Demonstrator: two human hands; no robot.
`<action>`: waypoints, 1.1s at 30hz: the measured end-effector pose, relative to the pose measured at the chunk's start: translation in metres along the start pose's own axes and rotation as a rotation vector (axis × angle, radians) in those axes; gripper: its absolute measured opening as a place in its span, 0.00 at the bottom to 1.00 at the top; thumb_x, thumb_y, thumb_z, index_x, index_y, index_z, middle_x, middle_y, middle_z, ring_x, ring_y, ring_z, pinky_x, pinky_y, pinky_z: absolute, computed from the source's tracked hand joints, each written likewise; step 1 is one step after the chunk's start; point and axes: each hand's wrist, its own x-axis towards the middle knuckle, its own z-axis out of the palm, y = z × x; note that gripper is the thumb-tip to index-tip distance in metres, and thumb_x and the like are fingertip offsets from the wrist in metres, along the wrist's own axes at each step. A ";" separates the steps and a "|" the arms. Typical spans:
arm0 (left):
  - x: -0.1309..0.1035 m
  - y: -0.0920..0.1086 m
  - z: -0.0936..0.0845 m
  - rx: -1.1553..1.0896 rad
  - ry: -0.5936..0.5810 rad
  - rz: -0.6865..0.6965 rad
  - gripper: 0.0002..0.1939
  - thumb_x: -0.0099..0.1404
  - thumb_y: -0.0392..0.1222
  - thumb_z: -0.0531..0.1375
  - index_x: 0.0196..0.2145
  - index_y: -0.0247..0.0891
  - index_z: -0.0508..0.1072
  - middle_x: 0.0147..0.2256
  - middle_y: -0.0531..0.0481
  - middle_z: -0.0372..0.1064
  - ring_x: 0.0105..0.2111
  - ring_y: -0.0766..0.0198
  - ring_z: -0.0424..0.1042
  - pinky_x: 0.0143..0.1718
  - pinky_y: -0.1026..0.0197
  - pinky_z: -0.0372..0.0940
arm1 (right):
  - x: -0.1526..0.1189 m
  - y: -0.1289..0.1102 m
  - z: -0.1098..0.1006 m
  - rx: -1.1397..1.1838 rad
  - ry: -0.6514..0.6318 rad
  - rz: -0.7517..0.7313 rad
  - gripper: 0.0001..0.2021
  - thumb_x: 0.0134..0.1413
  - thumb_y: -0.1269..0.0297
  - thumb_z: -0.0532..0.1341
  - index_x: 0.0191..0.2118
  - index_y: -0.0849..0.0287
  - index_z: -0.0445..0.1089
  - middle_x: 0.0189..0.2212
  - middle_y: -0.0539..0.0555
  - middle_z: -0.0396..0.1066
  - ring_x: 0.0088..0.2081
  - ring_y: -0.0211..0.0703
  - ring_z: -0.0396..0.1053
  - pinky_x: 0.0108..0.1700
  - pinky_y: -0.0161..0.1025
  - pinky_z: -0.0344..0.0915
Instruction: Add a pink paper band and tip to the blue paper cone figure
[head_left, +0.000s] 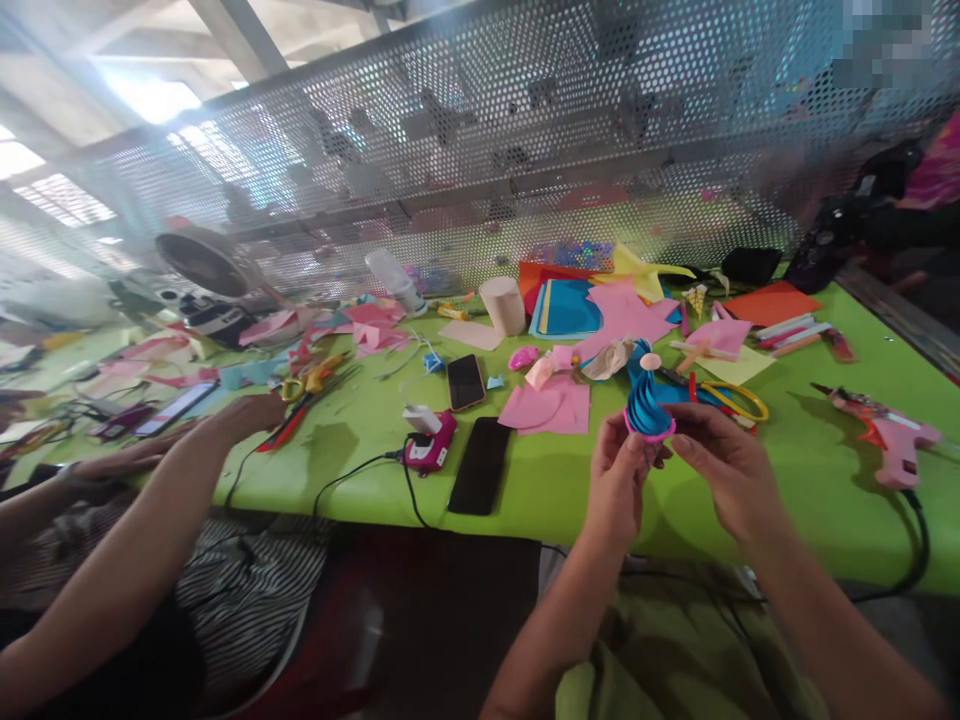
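A small blue swirled craft piece with a pink rim at its base and a pale pink ball on top stands upright between my hands, above the green table. My left hand is closed on the pink rim from the left. From the right, my right hand pinches the same rim with thumb and fingers. Just behind the piece lie crumpled pale paper and blue paper. Pink paper sheets are to the left of my hands.
A pink glue gun with a black cord lies at the right. Two dark phones and a magenta power adapter sit left of my hands. Another person's arms reach over the table at far left, near scissors. Perforated metal stands behind.
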 end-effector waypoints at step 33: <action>0.003 -0.002 -0.002 0.020 -0.012 0.106 0.21 0.61 0.50 0.76 0.49 0.44 0.77 0.45 0.51 0.74 0.42 0.63 0.72 0.45 0.61 0.66 | -0.003 0.005 -0.005 -0.070 0.106 0.028 0.15 0.60 0.51 0.73 0.51 0.45 0.80 0.47 0.53 0.80 0.46 0.52 0.76 0.51 0.52 0.74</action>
